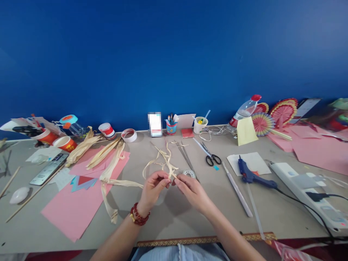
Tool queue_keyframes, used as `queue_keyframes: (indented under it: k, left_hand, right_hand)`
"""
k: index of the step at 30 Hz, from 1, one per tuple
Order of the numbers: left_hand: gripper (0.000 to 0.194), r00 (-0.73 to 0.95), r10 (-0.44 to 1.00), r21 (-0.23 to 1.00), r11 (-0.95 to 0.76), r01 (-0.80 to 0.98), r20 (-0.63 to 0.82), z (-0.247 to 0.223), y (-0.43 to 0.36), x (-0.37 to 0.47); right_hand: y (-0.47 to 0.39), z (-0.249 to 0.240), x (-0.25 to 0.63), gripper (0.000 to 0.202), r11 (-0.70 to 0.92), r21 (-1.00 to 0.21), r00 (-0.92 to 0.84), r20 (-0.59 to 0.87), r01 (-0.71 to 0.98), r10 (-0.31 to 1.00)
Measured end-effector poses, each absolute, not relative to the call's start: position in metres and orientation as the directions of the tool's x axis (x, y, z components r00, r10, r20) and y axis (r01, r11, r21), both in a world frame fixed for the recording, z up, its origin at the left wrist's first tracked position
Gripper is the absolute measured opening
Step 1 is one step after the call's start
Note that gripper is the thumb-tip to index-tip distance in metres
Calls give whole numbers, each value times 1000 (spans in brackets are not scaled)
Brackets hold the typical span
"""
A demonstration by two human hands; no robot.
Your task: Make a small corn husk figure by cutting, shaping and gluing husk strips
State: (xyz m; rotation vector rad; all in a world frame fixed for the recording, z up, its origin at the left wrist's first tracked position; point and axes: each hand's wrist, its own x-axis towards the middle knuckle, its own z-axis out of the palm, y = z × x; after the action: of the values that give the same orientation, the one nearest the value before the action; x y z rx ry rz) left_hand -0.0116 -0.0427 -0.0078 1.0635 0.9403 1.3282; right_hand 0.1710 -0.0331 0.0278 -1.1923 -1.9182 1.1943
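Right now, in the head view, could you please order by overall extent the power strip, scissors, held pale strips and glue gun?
1. Power strip
2. Pale strips and glue gun: too alike to rank
3. Scissors

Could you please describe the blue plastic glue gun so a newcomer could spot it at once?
On the grey table, right of the right hand, find the long white plastic power strip. Just left of it, partly on a white paper sheet, lies the blue plastic glue gun. Its pistol shape distinguishes it from the slim, straight, pale-handled tool nearby.
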Motion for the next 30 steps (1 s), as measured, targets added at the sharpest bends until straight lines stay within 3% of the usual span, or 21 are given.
queue_keyframes:
  k: [9,15,19,23,30]
  left_hand:
    - [25,157,986,991,-38,-130,58,-1,-44,-12]
    - [23,226,964,988,-118,-100,138,0,-43,-14]
    - [21,244,959,988,-128,-81,144,0,-43,-15]
    - [22,251,955,988,-154,-29,157,-1,-43,-17]
    - [22,228,960,986,-161,-36,165,3,-40,-18]
  right_hand:
    - [-31,45,167,43,281,-781,-499,-45,558,865]
    - [-27,45,174,50,268,-848,-575,-53,458,817]
    - [-22,43,184,55,149,-940,-614,-77,308,786]
    - [-14,48,197,58,-83,-980,-654,-184,182,734]
    - [3,61,216,57,-456,-886,-737,-247,-92,629]
